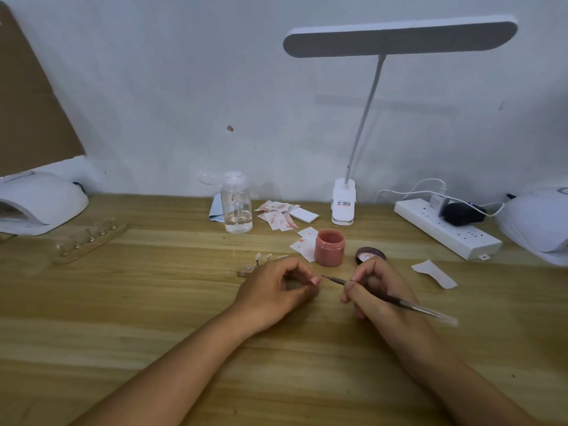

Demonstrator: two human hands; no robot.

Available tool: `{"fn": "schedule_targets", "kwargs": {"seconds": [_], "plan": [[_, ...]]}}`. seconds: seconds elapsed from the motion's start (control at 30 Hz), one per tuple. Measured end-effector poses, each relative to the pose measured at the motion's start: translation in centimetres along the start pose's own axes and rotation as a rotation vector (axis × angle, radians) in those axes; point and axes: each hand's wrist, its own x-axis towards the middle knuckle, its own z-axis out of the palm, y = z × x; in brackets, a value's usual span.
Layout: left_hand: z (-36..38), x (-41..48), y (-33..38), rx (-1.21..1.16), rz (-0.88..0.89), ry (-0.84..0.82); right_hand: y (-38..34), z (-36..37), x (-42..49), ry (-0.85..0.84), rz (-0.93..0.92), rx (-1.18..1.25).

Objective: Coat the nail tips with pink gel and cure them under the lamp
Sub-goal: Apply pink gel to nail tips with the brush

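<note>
You are in the coating step: near the jar (329,247), your left grip (273,290) pinches a nail tip (315,281) and your right grip (378,290) pinches the brush (408,305). The next move needs a steady stroke, I think.

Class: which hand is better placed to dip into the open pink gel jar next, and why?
Right. The right hand grips the brush, and the gel jar stands close by, just beyond it. The left hand is occupied, pinching a nail tip.
</note>
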Motion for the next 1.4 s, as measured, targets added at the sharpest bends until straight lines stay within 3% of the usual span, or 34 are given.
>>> {"fn": "schedule_targets", "kwargs": {"seconds": [0.73, 0.97, 1.13, 1.4], "plan": [[0.0, -0.1, 0.1, 0.051, 0.019, -0.014, 0.2, 0.2, -0.1, -0.017, -0.026, -0.038], [0.1, 0.0, -0.2, 0.037, -0.022, 0.010, -0.1, -0.1, -0.1, 0.218, -0.207, -0.033], [0.0, 0.1, -0.2, 0.010, -0.058, 0.004, -1.4, -0.4, 2.3, 0.211, -0.056, 0.033], [0.0, 0.1, -0.1, 0.033, -0.080, 0.015, -1.2, -0.6, 8.2, 0.218, 0.148, -0.275]]}}
